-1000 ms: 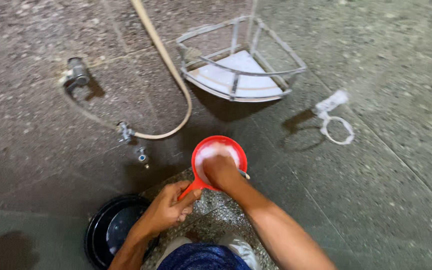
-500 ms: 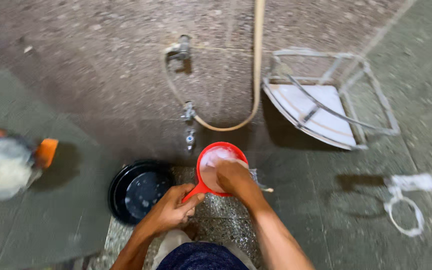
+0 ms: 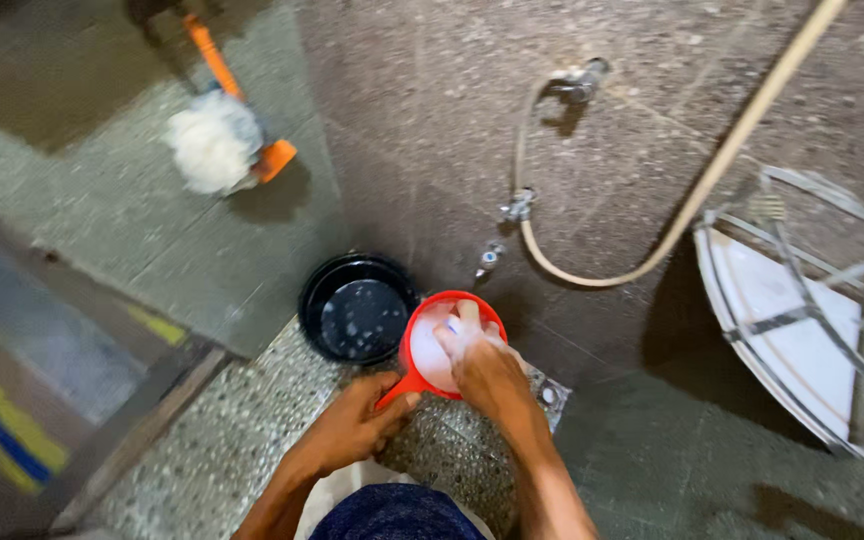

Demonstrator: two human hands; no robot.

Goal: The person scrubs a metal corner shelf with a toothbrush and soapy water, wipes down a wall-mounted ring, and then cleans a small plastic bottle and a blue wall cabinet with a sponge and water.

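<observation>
A red plastic scoop with white foam inside sits over a speckled stone ledge. My left hand grips its red handle from below. My right hand reaches into the scoop, fingers curled over something pale and whitish; what it holds is mostly hidden. A black bucket with wet drops stands just left of the scoop.
A metal tap and beige hose run along the stone wall above. A metal corner rack with white shelf hangs at right. A white mop with orange handle lies upper left. A dark doorway strip lies at lower left.
The view has swung left: rack and hose shifted right, mop and bucket came further into view. My right hand keeps moving inside the scoop; my left hand still holds the handle.
</observation>
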